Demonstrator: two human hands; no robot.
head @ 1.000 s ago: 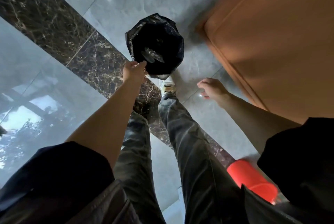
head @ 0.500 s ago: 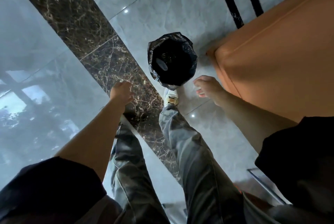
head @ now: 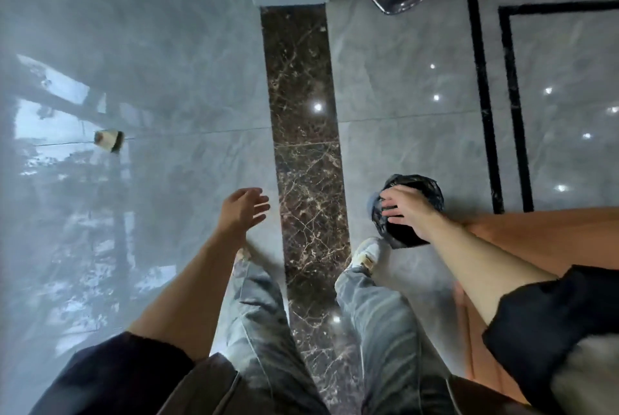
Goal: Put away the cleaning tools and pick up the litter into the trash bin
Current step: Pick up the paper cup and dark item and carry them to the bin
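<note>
**Reaching over the bin while a cup lies out on the floor**

The trash bin (head: 402, 234), lined with a black bag (head: 430, 190), stands on the floor in the right middle of the frame. It is tucked against the edge of an orange-brown piece of furniture (head: 542, 240), probably so it stays out of the walking path. The right hand (head: 407, 210) lies across the bin's mouth in the picture with its fingers spread and nothing in them. Whether it actually touches the rim cannot be told. It may be steadying the bin or getting ready to carry it.

The left hand (head: 243, 210), at lower centre, hangs loose with relaxed fingers and holds nothing, so it is free for the next pickup. A pale shoe (head: 366, 255) stands just below the bin.

What looks like a small paper cup (head: 109, 140) lies on its side in the middle left of the frame, well apart from the bin, with the dark marble strip (head: 304, 146) between them. It seems to be litter not yet collected. The glossy grey floor (head: 201, 63) mirrors windows and ceiling lights, which could hide smaller scraps. No cleaning tools can be made out for certain
</note>
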